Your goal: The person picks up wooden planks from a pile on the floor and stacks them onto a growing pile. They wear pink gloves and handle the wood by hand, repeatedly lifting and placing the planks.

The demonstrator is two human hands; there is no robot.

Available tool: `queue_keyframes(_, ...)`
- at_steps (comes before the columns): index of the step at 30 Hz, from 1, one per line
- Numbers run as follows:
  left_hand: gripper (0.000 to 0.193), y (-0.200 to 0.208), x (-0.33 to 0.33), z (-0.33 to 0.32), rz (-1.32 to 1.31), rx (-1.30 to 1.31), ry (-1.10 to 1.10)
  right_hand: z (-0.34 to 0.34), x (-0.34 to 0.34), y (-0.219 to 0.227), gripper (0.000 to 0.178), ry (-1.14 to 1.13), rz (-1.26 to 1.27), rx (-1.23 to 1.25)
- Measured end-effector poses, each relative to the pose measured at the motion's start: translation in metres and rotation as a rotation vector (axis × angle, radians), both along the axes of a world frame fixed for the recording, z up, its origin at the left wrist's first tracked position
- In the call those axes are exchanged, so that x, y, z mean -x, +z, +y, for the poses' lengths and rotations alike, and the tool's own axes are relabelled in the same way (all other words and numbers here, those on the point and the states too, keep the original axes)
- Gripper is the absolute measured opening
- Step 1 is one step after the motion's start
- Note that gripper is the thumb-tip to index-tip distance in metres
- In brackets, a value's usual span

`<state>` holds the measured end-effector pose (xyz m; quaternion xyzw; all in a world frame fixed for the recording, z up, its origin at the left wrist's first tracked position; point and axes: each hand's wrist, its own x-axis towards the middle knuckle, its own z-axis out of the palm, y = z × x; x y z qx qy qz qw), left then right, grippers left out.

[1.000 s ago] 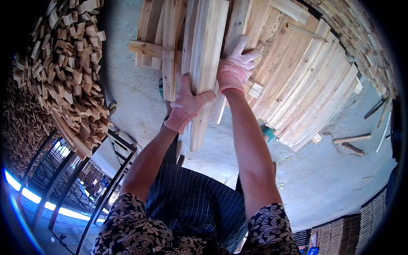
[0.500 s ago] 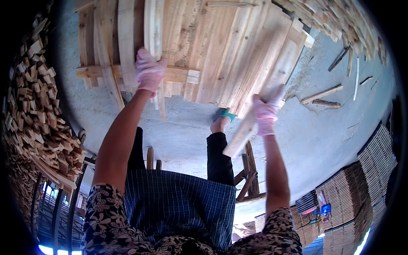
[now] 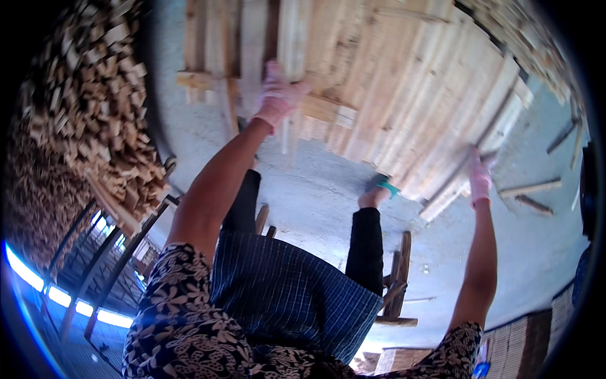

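Head camera looked down on two pink-gloved hands at work over a bed of pale wooden slats (image 3: 404,107). The left hand (image 3: 278,95) lay flat with fingers spread, pressing on the near ends of the slats just where a cross batten (image 3: 322,107) ran under them. The right hand (image 3: 480,177) was curled around the end of one loose slat (image 3: 451,189) at the bed's lower right edge; its fingers seemed wrapped about it, though blur hid the grip.

To my eye the risks were plain: the wood looked rough-sawn and splintery, and thin knit gloves would stop little. The slat in the right hand, held only at its tip, could twist or slip and drop toward the foot in a teal sandal (image 3: 379,189) just below the bed. Stray offcuts (image 3: 527,188) on the grey concrete floor (image 3: 328,183) beside the bed invited a stumble. Left of the bed stood a tall, jumbled stack of short sticks (image 3: 95,120).
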<state>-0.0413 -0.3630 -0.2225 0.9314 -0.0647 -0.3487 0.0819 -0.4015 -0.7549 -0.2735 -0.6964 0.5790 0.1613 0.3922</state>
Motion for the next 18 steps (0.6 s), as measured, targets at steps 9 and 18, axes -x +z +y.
queue_keyframes(9,0.108,0.019,-0.021,0.040,0.406,0.342,0.169,0.124,-0.159,0.095,0.089,0.292,-0.308,-0.052)
queue_keyframes(18,0.090,0.049,-0.051,0.040,0.367,0.388,0.082,0.324,-0.338,0.041,0.078,0.032,-0.750,-0.161)
